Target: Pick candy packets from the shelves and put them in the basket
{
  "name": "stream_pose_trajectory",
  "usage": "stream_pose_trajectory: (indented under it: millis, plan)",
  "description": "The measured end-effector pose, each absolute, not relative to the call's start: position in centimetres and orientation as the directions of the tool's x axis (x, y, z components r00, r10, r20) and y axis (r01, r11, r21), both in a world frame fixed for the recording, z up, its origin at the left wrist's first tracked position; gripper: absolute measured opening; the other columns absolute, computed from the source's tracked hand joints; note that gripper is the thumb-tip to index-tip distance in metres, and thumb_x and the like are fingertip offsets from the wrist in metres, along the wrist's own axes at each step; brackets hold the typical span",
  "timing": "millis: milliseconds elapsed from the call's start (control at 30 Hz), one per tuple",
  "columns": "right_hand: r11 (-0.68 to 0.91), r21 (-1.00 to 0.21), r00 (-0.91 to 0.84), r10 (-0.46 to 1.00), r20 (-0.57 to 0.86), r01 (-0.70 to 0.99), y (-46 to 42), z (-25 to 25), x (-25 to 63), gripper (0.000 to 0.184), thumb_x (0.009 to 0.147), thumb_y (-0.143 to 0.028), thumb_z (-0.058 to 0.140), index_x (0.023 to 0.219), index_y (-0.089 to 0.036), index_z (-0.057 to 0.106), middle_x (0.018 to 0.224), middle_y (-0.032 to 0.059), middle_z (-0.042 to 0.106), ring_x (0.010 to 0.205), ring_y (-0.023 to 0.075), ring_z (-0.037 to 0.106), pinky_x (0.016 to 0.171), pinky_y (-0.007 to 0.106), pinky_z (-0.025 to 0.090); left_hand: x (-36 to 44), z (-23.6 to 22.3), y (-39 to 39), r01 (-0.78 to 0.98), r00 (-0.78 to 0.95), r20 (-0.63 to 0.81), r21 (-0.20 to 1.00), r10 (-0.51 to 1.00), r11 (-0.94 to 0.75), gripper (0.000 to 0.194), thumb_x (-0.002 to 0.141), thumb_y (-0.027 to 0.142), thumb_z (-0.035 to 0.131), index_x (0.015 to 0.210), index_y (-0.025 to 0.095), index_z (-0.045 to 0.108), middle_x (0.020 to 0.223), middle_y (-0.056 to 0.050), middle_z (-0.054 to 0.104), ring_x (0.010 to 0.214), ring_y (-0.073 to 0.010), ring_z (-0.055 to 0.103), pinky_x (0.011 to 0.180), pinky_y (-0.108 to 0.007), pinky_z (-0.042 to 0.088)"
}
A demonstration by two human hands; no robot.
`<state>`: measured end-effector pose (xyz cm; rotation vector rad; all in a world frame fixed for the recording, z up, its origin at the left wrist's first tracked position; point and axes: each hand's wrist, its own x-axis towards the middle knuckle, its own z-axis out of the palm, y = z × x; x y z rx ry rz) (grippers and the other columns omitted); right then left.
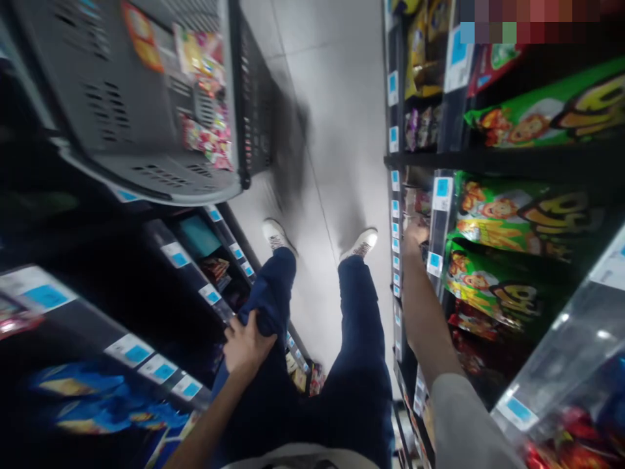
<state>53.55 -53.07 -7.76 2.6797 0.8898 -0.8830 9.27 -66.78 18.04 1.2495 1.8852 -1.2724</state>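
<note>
I stand in a narrow shop aisle, looking straight down past my dark blue trousers [356, 339] to my white shoes on the pale tiled floor [336, 130]. My right hand [415, 236] reaches into the black metal shelf rack [488, 161] beside my right leg, at the level just below the rack's upper board. Its fingers are lost among small packets and blue price tags [442, 189], so I cannot tell whether they are spread or closed on anything. Just beyond that hand, further into the rack, lie long green snack bags with yellow lettering and a cartoon figure [508, 218]; their long axis runs along the shelf, and their printed faces are turned out toward the aisle. More of the same bags lie on the board above and the one below. My left hand [247, 344] rests on my left thigh, fingers curled together against the cloth, gripping a fold of it. Across the aisle from the rack, a grey plastic shopping basket [122, 130] holds a few bright packets.
</note>
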Motion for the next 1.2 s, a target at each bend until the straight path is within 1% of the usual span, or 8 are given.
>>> stream_pose_trajectory:
  millis: [100, 333, 467, 567, 667, 767, 900, 1200]
  plan:
    - [-0.820, -0.055, 0.644, 0.487, -0.590, 0.570, -53.2, -6.2, 50.0, 0.035, 0.102, -0.024, 0.048, 0.133, -0.010, 0.055, 0.131, 0.0184, 0.061, 0.117, 0.0251, 0.062, 0.102, 0.044, 0.051, 9.2, 17.9, -67.6, 0.914, -0.405, -0.826, -0.371, 0.392, 0.163, 0.061, 0.081, 0.040, 0.066, 0.139, 0.024, 0.055, 0.132, -0.019, 0.046, 0.111, -0.0370, 0.055, 0.077, -0.042, 0.055]
    - [-0.638, -0.335, 0.292, 0.673, -0.679, 0.693, -57.1, -0.1, 34.5, 0.041, 0.087, -0.013, 0.047, 0.124, -0.004, 0.062, 0.119, 0.0215, 0.068, 0.113, 0.0263, 0.065, 0.101, 0.039, 0.051, 8.7, 17.8, -68.5, 0.909, -0.412, -0.820, -0.340, 0.397, 0.241, 0.070, 0.077, 0.031, 0.068, 0.144, 0.025, 0.053, 0.138, -0.020, 0.044, 0.114, -0.0387, 0.053, 0.079, -0.045, 0.056]
    - [-0.385, -0.549, 0.000, 0.819, -0.574, 0.741, -56.0, 3.0, 23.4, 0.044, 0.093, -0.017, 0.045, 0.134, -0.010, 0.059, 0.139, 0.0188, 0.059, 0.136, 0.0230, 0.051, 0.116, 0.040, 0.040, 7.9, 17.5, -68.8, 0.902, -0.419, -0.810, -0.322, 0.410, 0.286, 0.065, 0.076, 0.026, 0.067, 0.141, 0.026, 0.057, 0.139, -0.020, 0.046, 0.114, -0.0395, 0.053, 0.079, -0.047, 0.056]
    - [0.011, -0.689, -0.325, 0.887, -0.327, 0.724, -51.5, 4.4, 16.5, 0.046, 0.100, -0.019, 0.039, 0.142, -0.014, 0.056, 0.152, 0.0143, 0.050, 0.146, 0.0217, 0.039, 0.122, 0.041, 0.033, 7.1, 17.2, -69.2, 0.895, -0.419, -0.820, -0.301, 0.390, 0.329, 0.066, 0.077, 0.025, 0.066, 0.142, 0.025, 0.057, 0.138, -0.021, 0.047, 0.116, -0.0402, 0.053, 0.078, -0.047, 0.057]
    - [0.305, -0.604, -0.513, 0.834, -0.203, 0.736, -45.1, 4.3, 12.3, 0.054, 0.098, -0.012, 0.039, 0.152, -0.014, 0.046, 0.161, 0.0108, 0.040, 0.153, 0.0240, 0.028, 0.126, 0.046, 0.023, 6.5, 17.0, -69.7, 0.890, -0.417, -0.830, -0.291, 0.370, 0.350, 0.069, 0.077, 0.026, 0.069, 0.144, 0.026, 0.055, 0.143, -0.021, 0.045, 0.126, -0.0443, 0.048, 0.081, -0.049, 0.058]
    - [0.405, -0.436, -0.571, 0.733, -0.370, 0.804, -39.8, 3.1, 10.9, 0.048, 0.098, -0.006, 0.036, 0.142, -0.009, 0.056, 0.149, 0.0170, 0.054, 0.144, 0.0283, 0.039, 0.124, 0.052, 0.021, 6.2, 17.0, -69.9, 0.887, -0.421, -0.825, -0.287, 0.378, 0.361, 0.068, 0.077, 0.026, 0.069, 0.143, 0.027, 0.056, 0.144, -0.020, 0.045, 0.128, -0.0464, 0.047, 0.080, -0.049, 0.058]
    - [0.458, -0.353, -0.578, 0.660, -0.480, 0.816, -37.6, 2.2, 11.4, 0.039, 0.100, -0.006, 0.035, 0.120, -0.008, 0.068, 0.121, 0.0176, 0.070, 0.124, 0.0277, 0.054, 0.119, 0.051, 0.024, 5.8, 17.4, -69.3, 0.885, -0.420, -0.822, -0.275, 0.385, 0.376, 0.064, 0.078, 0.029, 0.069, 0.140, 0.027, 0.057, 0.141, -0.021, 0.047, 0.126, -0.0473, 0.048, 0.078, -0.049, 0.058]
    - [0.439, -0.385, -0.583, 0.579, -0.570, 0.812, -41.5, 3.3, 12.9, 0.037, 0.101, -0.008, 0.037, 0.116, -0.013, 0.070, 0.117, 0.0141, 0.071, 0.120, 0.0265, 0.053, 0.116, 0.046, 0.026, 4.7, 17.7, -68.1, 0.881, -0.407, -0.844, -0.261, 0.350, 0.393, 0.067, 0.079, 0.028, 0.067, 0.144, 0.026, 0.055, 0.145, -0.020, 0.045, 0.125, -0.0436, 0.050, 0.080, -0.044, 0.058]
